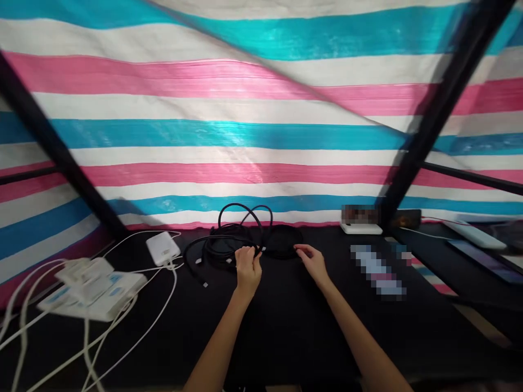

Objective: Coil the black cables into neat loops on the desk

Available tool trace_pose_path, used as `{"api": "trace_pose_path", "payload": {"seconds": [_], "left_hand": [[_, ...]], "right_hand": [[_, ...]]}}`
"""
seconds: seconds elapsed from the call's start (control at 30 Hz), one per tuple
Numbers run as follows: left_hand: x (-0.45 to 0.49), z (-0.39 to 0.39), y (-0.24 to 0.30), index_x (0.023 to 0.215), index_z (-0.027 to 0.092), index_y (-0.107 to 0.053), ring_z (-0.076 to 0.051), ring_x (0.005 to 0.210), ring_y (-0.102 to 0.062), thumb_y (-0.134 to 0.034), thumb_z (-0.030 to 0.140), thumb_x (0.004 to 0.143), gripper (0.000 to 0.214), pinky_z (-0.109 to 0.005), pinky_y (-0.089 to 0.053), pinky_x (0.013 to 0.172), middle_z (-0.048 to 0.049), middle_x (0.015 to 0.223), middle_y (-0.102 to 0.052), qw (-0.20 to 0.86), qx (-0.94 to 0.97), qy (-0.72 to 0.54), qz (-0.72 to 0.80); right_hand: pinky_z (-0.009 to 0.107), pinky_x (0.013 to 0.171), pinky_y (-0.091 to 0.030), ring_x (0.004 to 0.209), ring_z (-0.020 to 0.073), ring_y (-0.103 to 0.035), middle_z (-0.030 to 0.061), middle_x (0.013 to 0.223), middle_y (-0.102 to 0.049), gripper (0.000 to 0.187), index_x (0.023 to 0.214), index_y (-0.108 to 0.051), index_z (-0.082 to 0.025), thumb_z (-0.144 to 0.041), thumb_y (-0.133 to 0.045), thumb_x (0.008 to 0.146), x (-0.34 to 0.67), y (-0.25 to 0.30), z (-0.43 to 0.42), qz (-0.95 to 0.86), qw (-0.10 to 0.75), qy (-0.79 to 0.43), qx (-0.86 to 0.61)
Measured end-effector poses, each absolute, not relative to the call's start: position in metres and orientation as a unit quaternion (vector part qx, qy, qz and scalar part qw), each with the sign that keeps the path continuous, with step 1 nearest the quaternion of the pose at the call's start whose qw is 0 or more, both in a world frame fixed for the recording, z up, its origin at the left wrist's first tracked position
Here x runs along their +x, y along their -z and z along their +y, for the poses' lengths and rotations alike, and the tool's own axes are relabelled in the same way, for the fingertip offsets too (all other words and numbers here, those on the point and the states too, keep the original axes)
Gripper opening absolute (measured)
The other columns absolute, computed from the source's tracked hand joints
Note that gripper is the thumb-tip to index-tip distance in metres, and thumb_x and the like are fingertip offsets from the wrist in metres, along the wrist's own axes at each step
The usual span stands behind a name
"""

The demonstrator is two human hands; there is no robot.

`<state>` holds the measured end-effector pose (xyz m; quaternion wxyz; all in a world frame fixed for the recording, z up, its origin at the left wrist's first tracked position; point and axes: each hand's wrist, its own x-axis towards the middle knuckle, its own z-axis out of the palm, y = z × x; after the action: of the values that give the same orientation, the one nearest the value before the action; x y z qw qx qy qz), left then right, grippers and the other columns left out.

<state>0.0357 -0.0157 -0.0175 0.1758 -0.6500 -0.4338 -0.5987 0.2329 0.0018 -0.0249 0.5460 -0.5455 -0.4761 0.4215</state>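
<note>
My left hand (247, 268) is closed around black cables (229, 237), which rise above it in loose loops. Several connector ends with pale tips, one of them a black plug (205, 284), stick out of the bundle to the left of that hand. A little to the right, my right hand (314, 264) pinches with thumb and forefinger at the edge of a dark cable loop (301, 235) lying on the black table (286, 326). What exactly sits between those fingertips is small and hard to see against the dark surface.
On the left are a white power strip (122, 296) with plugs and white cords, and a white charger (162, 248). A white device (362, 226), a blurred-out item (378, 270) and a phone (486, 260) lie right. Black frame posts (445, 120) and striped sheeting (245, 136) enclose the table.
</note>
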Motion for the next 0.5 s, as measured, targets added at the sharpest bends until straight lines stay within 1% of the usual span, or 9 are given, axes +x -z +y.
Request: {"api": "trace_pose_path", "payload": {"seconds": [0.07,0.13,0.2,0.27,0.37,0.43,0.5], "left_hand": [[0.046,-0.016,0.019,0.086,0.020,-0.057,-0.018,0.062,-0.058,-0.041,0.023,0.091,0.017,-0.035,-0.045,0.066,-0.0039,0.066,-0.060,0.176,-0.696,0.578,-0.388],[0.055,-0.019,0.019,0.086,0.020,-0.058,-0.017,0.061,-0.059,-0.043,0.021,0.090,0.016,-0.033,-0.046,0.064,-0.0039,0.066,-0.062,0.181,-0.733,0.556,-0.347],[0.061,-0.022,0.018,0.086,0.020,-0.060,-0.017,0.061,-0.060,-0.045,0.020,0.089,0.015,-0.031,-0.047,0.061,-0.0043,0.067,-0.064,0.188,-0.760,0.536,-0.316],[0.065,-0.026,0.016,0.085,0.020,-0.061,-0.016,0.060,-0.061,-0.045,0.018,0.088,0.016,-0.030,-0.047,0.058,-0.0044,0.065,-0.064,0.194,-0.779,0.518,-0.295],[0.068,-0.028,0.014,0.082,0.019,-0.063,-0.015,0.055,-0.061,-0.045,0.019,0.089,0.019,-0.027,-0.047,0.055,-0.0045,0.061,-0.065,0.173,-0.807,0.481,-0.295],[0.069,-0.028,0.015,0.081,0.018,-0.064,-0.013,0.048,-0.059,-0.044,0.023,0.091,0.023,-0.024,-0.046,0.051,-0.0037,0.057,-0.064,0.153,-0.817,0.463,-0.307],[0.069,-0.027,0.016,0.079,0.016,-0.064,-0.011,0.042,-0.056,-0.041,0.027,0.093,0.029,-0.022,-0.042,0.046,-0.0027,0.052,-0.063,0.134,-0.819,0.453,-0.326]], "right_hand": [[0.030,0.062,-0.051,0.079,0.0221,-0.066,0.0077,0.086,-0.072,0.035,0.089,-0.071,-0.019,-0.043,-0.053,0.072,0.234,0.022,0.004,-0.455,0.544,-0.460,-0.534],[0.028,0.059,-0.052,0.079,0.0212,-0.068,0.0095,0.091,-0.072,0.044,0.095,-0.070,-0.019,-0.047,-0.040,0.081,0.237,0.018,0.006,-0.431,0.537,-0.515,-0.510],[0.026,0.058,-0.051,0.080,0.0196,-0.068,0.0101,0.097,-0.071,0.051,0.099,-0.069,-0.019,-0.046,-0.029,0.086,0.240,0.013,0.006,-0.390,0.526,-0.590,-0.472],[0.024,0.054,-0.049,0.080,0.0183,-0.068,0.0099,0.100,-0.070,0.053,0.103,-0.067,-0.019,-0.046,-0.023,0.088,0.242,0.008,0.006,-0.347,0.511,-0.657,-0.432],[0.022,0.051,-0.047,0.079,0.0175,-0.067,0.0090,0.100,-0.070,0.051,0.105,-0.065,-0.020,-0.046,-0.024,0.089,0.242,0.005,0.004,-0.338,0.497,-0.687,-0.408],[0.021,0.051,-0.047,0.077,0.0165,-0.066,0.0075,0.097,-0.070,0.044,0.103,-0.066,-0.021,-0.044,-0.032,0.088,0.238,0.006,0.002,-0.358,0.490,-0.675,-0.418],[0.019,0.050,-0.047,0.072,0.0147,-0.065,0.0055,0.090,-0.070,0.033,0.096,-0.068,-0.021,-0.037,-0.041,0.086,0.235,0.007,0.000,-0.375,0.492,-0.647,-0.446]]}}
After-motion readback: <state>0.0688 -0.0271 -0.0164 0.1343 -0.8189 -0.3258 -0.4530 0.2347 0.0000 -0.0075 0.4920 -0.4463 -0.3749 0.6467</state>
